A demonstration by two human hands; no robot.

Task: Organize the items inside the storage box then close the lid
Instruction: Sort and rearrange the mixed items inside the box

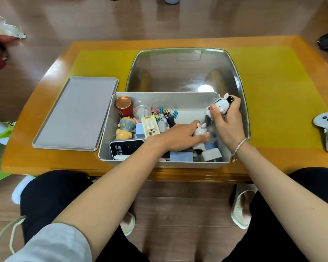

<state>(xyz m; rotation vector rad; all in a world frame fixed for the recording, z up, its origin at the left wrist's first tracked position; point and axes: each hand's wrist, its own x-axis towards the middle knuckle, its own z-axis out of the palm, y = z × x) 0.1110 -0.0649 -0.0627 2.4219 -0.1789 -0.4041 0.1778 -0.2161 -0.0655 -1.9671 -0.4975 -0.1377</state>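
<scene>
Two hands busy in the storage box (110,129), so we're mid-sorting, lid not closed yet. Left hand (180,137) grips a white rabbit figure (200,130) near its front wall; right hand (228,118) holds a black-and-white figurine (221,106) at its right rear. Next I'd guess both get stood beside the pig figures (124,129), then the clear lid (184,70) behind swings down.

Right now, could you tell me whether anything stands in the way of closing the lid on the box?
Yes. Both hands are over the open box: the left hand grips a white rabbit figure inside it, and the right hand holds a black-and-white figure above its right rim. The lid lies flat on the table, left of the box.
</scene>
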